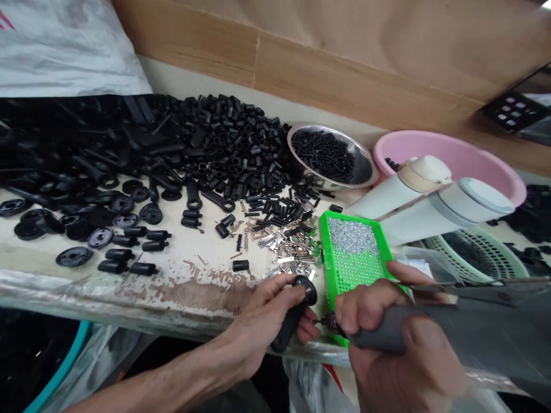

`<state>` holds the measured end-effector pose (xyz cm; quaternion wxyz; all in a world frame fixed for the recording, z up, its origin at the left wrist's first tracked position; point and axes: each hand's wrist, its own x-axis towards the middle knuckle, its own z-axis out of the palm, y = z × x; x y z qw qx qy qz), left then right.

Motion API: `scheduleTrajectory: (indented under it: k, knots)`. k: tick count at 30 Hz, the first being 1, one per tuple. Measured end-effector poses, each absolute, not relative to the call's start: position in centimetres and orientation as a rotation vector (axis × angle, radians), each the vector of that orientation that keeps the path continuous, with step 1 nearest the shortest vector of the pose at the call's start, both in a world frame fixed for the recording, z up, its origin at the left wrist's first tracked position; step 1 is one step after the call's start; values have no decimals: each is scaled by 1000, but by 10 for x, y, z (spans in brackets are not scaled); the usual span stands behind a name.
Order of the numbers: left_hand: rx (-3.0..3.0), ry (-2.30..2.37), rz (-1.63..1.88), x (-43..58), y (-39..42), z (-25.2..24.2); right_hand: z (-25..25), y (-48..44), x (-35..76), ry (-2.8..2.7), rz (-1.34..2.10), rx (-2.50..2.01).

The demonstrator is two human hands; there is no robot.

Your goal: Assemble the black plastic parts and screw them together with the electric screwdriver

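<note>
My left hand point(258, 312) is closed around a black plastic crank handle point(287, 328), thumb pressed near its round disc end point(306, 288). My right hand point(379, 358) grips a grey electric screwdriver point(390, 328). The screwdriver's bit points left, close to my left fingertips; whether it touches the handle I cannot tell. Just behind my hands is a bright green perforated tray point(327, 258) holding many small silver screws point(350, 235). Flat metal clips point(297, 246) and ridged black strips point(275, 211) lie scattered beyond my left hand. A single black cylinder point(240, 265) lies nearby.
Black sleeves point(241, 143) and crank parts point(99, 166) are heaped at the back left. A steel bowl point(365, 172) of black pieces, a pink basin point(473, 149), two white bottles point(413, 218) and a pale green basket point(508, 258) stand right. The worn table edge point(129, 310) runs in front.
</note>
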<state>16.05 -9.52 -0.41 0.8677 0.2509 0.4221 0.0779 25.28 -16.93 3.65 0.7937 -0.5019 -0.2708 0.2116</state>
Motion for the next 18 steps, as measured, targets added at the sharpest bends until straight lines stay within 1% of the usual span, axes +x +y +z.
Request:
scheduleTrajectory:
  k: [13, 18]
  knots:
    - [566, 856, 135, 162, -99, -6, 33, -171, 250, -561, 446, -1097]
    - [704, 809, 104, 162, -98, -8, 37, -171, 255, -546, 404, -1122]
